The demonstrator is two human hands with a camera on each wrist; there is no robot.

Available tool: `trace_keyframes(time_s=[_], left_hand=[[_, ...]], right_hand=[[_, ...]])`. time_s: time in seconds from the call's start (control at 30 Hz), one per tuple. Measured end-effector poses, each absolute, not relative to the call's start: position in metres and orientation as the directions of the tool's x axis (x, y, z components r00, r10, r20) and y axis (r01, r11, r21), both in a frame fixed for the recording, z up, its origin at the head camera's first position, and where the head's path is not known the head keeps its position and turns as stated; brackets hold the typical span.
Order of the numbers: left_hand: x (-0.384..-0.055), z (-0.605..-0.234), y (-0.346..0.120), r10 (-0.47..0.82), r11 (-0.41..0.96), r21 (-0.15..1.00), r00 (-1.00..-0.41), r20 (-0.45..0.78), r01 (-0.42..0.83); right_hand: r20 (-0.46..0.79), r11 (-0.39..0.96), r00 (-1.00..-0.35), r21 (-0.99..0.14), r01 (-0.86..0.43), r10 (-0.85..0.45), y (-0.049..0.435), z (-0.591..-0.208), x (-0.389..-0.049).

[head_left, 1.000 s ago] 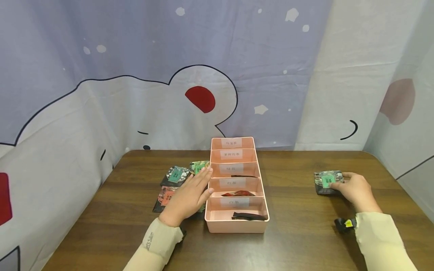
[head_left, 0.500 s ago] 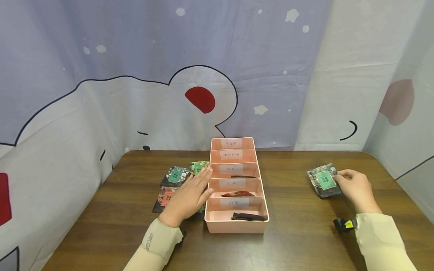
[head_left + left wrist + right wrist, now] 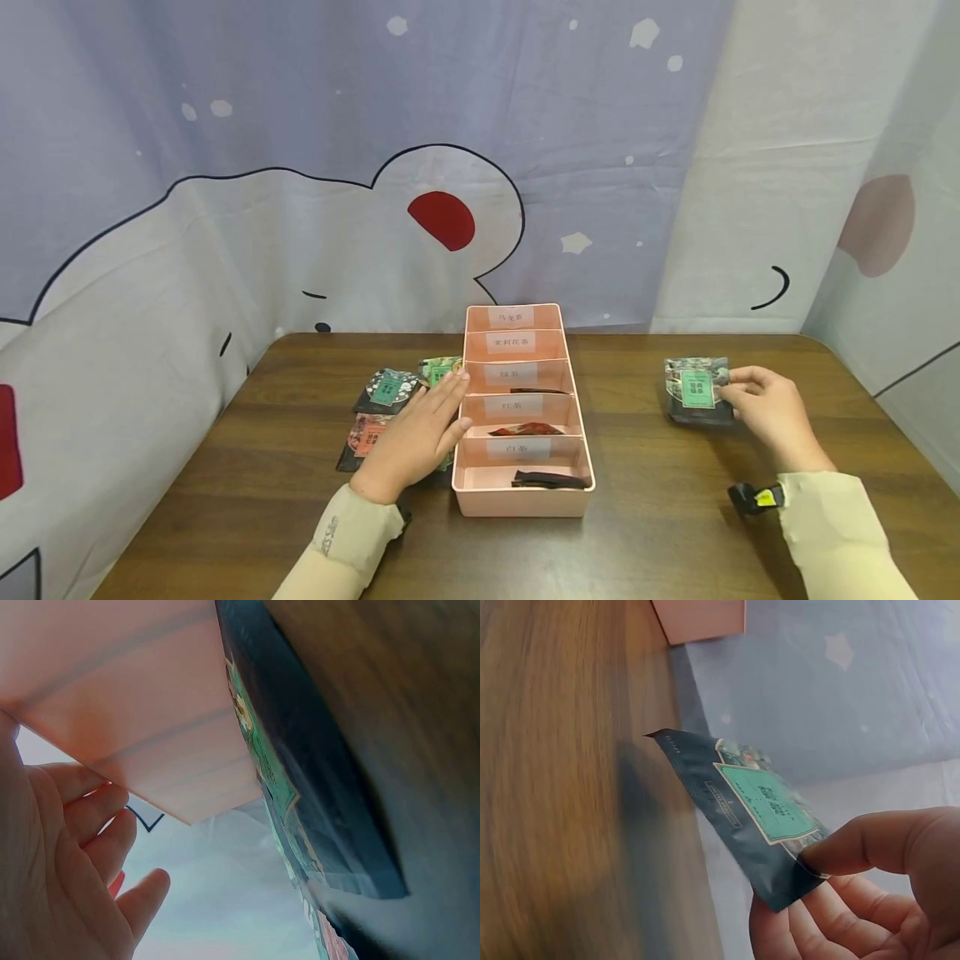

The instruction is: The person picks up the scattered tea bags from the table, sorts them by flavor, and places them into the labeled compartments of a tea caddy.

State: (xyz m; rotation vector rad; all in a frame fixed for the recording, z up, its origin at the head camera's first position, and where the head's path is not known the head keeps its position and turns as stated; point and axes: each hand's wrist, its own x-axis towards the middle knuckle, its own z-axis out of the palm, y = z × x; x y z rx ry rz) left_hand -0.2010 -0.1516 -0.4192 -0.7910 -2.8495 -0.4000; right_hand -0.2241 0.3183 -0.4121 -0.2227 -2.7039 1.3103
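My right hand (image 3: 772,417) pinches a dark tea sachet (image 3: 697,390) with a green label by its right edge, thumb in front. In the right wrist view the sachet (image 3: 742,806) is tilted and raised off the wood. My left hand (image 3: 411,437) lies with its fingers extended against the left rim of a pink divided box (image 3: 521,504); the left wrist view shows its fingertips touching the wall. Small white labels mark the box's compartments. Black sachets (image 3: 551,480) lie in the nearest one, a red sachet (image 3: 527,429) in the second, and a dark edge shows in the third.
Left of the box lie several sachets: one with a teal label (image 3: 386,388), one with a red label (image 3: 365,437), and a green one (image 3: 441,368), partly hidden by my left hand. A patterned curtain (image 3: 600,167) hangs behind the brown wooden table (image 3: 645,517).
My right hand has shifted slightly left with the sachet, which first tilted and then turned square, its label facing me. The left hand has stayed against the box.
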Motion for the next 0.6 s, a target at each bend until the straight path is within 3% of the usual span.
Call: trace_keyframes(time_s=[0.33, 0.6], left_hand=[[-0.201, -0.421, -0.152, 0.476, 0.829, 0.211, -0.851, 0.222, 0.519], [-0.203, -0.423, -0.152, 0.479, 0.828, 0.202, -0.848, 0.226, 0.522]], right_hand=[[0.048, 0.519, -0.978, -0.852, 0.067, 0.205, 0.296, -0.41, -0.222], [0.131, 0.449, -0.969, -0.893, -0.022, 0.212, 0.285, -0.409, -0.22]])
